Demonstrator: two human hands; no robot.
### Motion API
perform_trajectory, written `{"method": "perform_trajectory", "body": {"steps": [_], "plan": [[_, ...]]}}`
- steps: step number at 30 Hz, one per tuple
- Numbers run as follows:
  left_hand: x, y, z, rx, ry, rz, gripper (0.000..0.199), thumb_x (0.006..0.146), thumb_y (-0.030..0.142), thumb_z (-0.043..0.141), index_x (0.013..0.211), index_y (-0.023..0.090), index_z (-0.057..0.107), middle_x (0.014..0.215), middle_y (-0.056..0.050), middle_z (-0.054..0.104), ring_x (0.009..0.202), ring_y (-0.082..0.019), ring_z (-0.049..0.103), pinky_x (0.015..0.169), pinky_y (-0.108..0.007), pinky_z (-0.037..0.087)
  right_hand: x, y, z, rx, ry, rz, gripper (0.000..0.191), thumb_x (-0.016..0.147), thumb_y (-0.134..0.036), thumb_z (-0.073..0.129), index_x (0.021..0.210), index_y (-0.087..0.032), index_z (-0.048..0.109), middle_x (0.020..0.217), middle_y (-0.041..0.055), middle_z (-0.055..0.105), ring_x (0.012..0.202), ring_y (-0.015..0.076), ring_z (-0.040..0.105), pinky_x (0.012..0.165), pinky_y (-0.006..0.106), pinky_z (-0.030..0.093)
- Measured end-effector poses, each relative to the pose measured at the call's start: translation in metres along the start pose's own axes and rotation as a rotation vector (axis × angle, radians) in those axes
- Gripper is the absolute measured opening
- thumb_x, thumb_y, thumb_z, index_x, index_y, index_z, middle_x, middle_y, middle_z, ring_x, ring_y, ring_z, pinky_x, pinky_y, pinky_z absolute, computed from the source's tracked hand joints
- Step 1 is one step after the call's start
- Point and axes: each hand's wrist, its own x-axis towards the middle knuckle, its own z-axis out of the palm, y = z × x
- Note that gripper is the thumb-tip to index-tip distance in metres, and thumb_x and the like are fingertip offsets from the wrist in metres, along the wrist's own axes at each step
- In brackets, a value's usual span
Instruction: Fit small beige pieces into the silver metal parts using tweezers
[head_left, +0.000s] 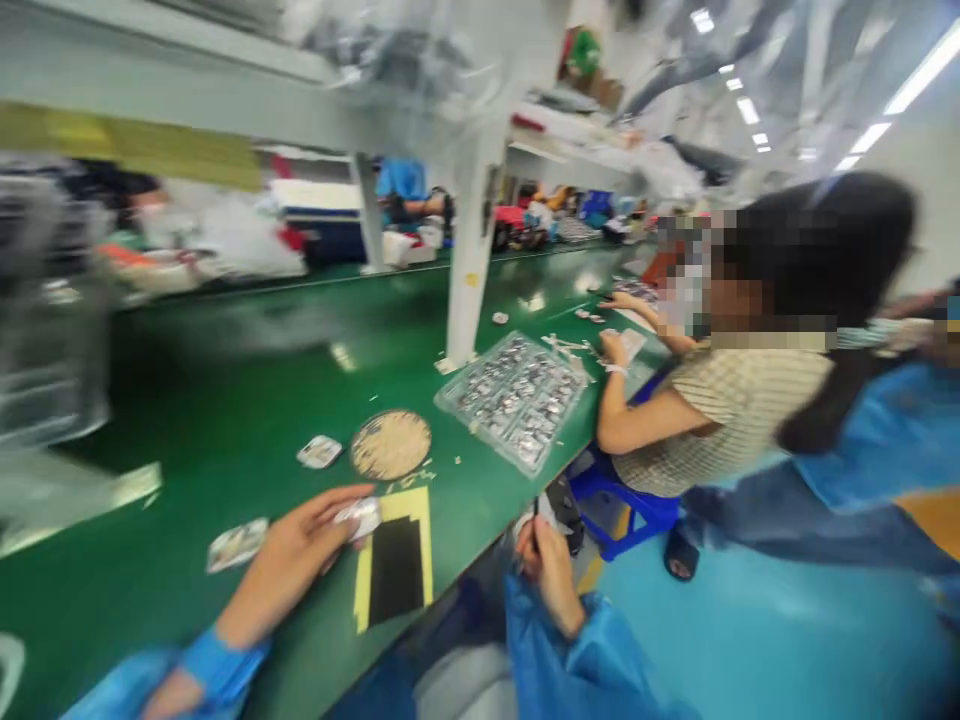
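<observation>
My left hand (296, 555), in a blue sleeve, reaches over the green bench and pinches a small, shiny white-and-silver part (363, 517). Just beneath and right of it lies a yellow sheet with a black rectangle (397, 567). Off the bench's front edge, my right hand (551, 565) is closed around a thin dark stick-like tool (535, 507); blur hides its exact kind. Beyond my left hand sits a round dish of small cream-coloured pieces (391, 445). Two similar silvery parts lie nearby, one part (320, 452) left of the dish and another part (238, 545) by my wrist.
A clear compartment tray (517, 395) full of small shiny parts stands right of the dish. Behind it rises a white post (469, 250). At right, a co-worker (739, 400) sits on a blue stool (626, 510), hands over the same bench. Shelves hold assorted goods at the back.
</observation>
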Motion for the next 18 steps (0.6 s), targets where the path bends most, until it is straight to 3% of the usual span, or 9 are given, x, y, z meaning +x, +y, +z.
{"method": "perform_trajectory", "body": {"steps": [4, 6, 8, 12, 16, 18], "plan": [[0.002, 0.010, 0.007, -0.152, 0.019, 0.009, 0.055, 0.073, 0.042, 0.073, 0.119, 0.013, 0.064, 0.076, -0.006, 0.071, 0.053, -0.013, 0.052, 0.043, -0.020, 0.028, -0.006, -0.005, -0.003, 0.092, 0.037, 0.069, 0.065, 0.076, -0.082, 0.059, 0.080, -0.017, 0.059, 0.051, -0.0071, 0.037, 0.041, 0.0069, 0.026, 0.039, 0.020, 0.022], [0.001, 0.013, 0.010, -0.191, 0.028, 0.039, 0.049, 0.073, 0.037, 0.072, 0.115, 0.012, 0.065, 0.079, -0.007, 0.071, 0.056, -0.013, 0.055, 0.044, -0.020, 0.031, -0.011, -0.015, -0.002, 0.148, 0.104, 0.014, 0.055, 0.078, -0.071, 0.067, 0.080, -0.017, 0.057, 0.054, -0.0061, 0.042, 0.043, 0.0074, 0.033, 0.041, 0.020, 0.025], [-0.001, 0.015, 0.013, -0.218, 0.029, 0.058, 0.044, 0.073, 0.034, 0.073, 0.111, 0.013, 0.066, 0.084, -0.007, 0.072, 0.060, -0.014, 0.058, 0.048, -0.020, 0.038, -0.015, -0.030, 0.000, 0.186, 0.090, -0.084, 0.046, 0.083, -0.062, 0.068, 0.076, -0.018, 0.057, 0.057, -0.0040, 0.046, 0.048, 0.0092, 0.041, 0.045, 0.021, 0.033], [-0.004, 0.013, 0.014, -0.227, 0.031, 0.067, 0.041, 0.074, 0.037, 0.076, 0.106, 0.013, 0.067, 0.092, -0.009, 0.073, 0.071, -0.017, 0.065, 0.066, -0.027, 0.052, -0.012, -0.064, 0.013, 0.105, -0.040, -0.350, 0.048, 0.094, -0.056, 0.057, 0.068, -0.016, 0.061, 0.068, 0.0037, 0.057, 0.066, 0.0147, 0.056, 0.061, 0.027, 0.046], [-0.002, 0.009, 0.014, -0.128, 0.023, 0.123, 0.041, 0.078, 0.042, 0.076, 0.108, 0.015, 0.071, 0.104, -0.011, 0.074, 0.093, -0.024, 0.069, 0.084, -0.033, 0.054, 0.003, -0.090, 0.043, 0.084, -0.238, -0.214, 0.050, 0.097, -0.061, 0.050, 0.075, -0.017, 0.062, 0.049, -0.0016, 0.049, 0.045, 0.0124, 0.050, 0.046, 0.025, 0.041], [-0.002, 0.008, 0.014, -0.083, 0.026, 0.141, 0.041, 0.080, 0.044, 0.074, 0.109, 0.016, 0.072, 0.110, -0.010, 0.074, 0.100, -0.026, 0.068, 0.092, -0.036, 0.052, 0.011, -0.099, 0.060, 0.077, -0.366, -0.169, 0.043, 0.091, -0.060, 0.061, 0.087, -0.017, 0.063, 0.058, 0.0002, 0.060, 0.048, 0.0129, 0.056, 0.048, 0.025, 0.046]]}}
